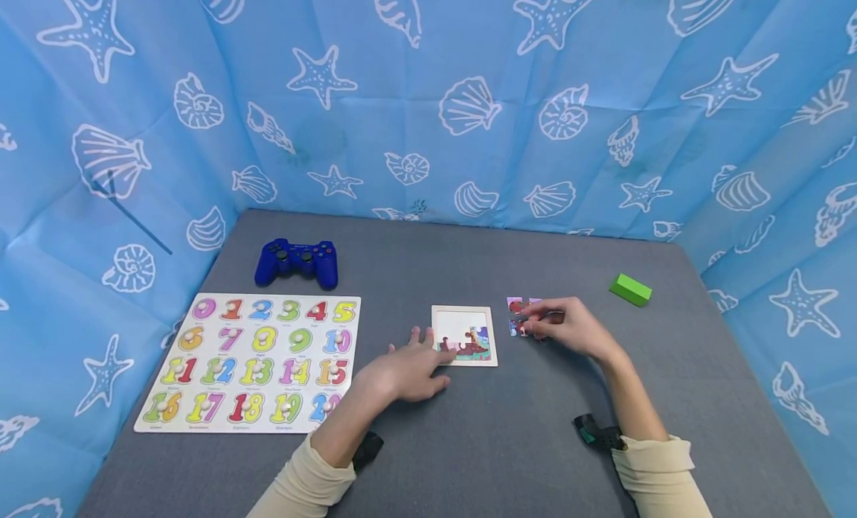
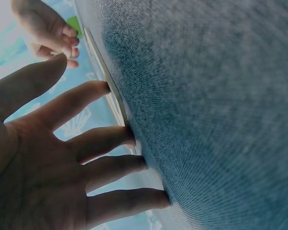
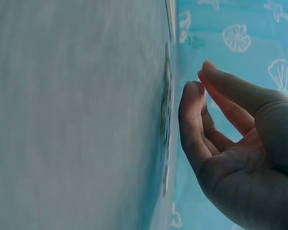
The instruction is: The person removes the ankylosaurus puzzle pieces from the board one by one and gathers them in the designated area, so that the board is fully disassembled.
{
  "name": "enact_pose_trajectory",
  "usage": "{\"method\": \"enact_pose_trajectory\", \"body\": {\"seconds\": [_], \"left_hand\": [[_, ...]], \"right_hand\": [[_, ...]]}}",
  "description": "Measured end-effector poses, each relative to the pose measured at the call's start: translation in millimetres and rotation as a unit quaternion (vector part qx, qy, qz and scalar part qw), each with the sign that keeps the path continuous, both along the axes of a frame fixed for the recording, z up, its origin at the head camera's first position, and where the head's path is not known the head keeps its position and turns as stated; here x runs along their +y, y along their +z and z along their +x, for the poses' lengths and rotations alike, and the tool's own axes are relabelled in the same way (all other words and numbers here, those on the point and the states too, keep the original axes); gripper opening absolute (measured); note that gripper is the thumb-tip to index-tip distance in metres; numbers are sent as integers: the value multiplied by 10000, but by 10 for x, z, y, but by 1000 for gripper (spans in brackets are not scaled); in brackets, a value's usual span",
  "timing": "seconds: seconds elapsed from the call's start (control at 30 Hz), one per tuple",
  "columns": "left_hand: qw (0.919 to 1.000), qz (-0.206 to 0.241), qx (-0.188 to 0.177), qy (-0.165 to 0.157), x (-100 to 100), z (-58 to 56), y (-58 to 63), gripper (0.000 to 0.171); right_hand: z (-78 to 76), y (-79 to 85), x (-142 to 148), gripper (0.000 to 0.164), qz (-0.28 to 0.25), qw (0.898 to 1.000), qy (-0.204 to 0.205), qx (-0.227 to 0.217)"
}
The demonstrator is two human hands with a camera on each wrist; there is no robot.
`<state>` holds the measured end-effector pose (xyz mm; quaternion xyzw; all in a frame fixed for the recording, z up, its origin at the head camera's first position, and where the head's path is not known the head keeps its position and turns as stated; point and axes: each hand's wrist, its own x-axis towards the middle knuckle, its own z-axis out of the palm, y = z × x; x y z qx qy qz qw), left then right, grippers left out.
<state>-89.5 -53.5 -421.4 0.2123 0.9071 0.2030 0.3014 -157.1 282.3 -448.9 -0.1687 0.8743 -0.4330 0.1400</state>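
Note:
A small square jigsaw tray [image 1: 495, 343] with a pale wooden rim lies mid-table. Several joined brown and colored pieces [image 1: 474, 348] fill its lower and right part. My left hand [image 1: 408, 371] is spread beside it, its straight fingers resting at the tray's left edge. In the left wrist view those fingertips meet the tray's thin edge [image 2: 114, 96]. Just right of the tray lie loose jigsaw pieces [image 1: 515, 305], partly hidden under my right hand [image 1: 574, 330]. That hand hovers with loosely bent fingers; the right wrist view shows nothing between thumb and fingertips.
A white number board [image 1: 254, 332] with pegged numerals lies at left, partly behind my left forearm. Behind it sits a blue game controller [image 1: 297, 262]. At the back right is a green block [image 1: 631, 289]. A blue shell-print curtain [image 1: 402, 116] borders the table.

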Motion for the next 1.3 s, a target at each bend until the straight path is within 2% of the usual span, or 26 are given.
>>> {"method": "enact_pose_trajectory", "body": {"seconds": [0.17,0.33,0.53,0.7,1.03,1.3], "left_hand": [[9999,-118,26,8,10,14,12,56],[9999,-155,-11,48,21,4,-5,56],[9999,-133,26,65,23,-8,-24,56],[9998,-150,117,7,22,-11,-35,60],[9996,-192,192,-11,29,-9,-24,61],[9998,-57,196,18,26,-3,-37,58]], "right_hand": [[12,8,-209,24,-276,9989,329,-165],[5,11,-441,25,-290,9973,636,-226],[-61,-12,-646,23,-166,9955,893,-285],[-111,-20,-746,24,137,9931,1124,-302],[-134,-15,-854,19,578,9924,1056,-251],[-124,-12,-863,19,680,9920,1061,-92]]}}
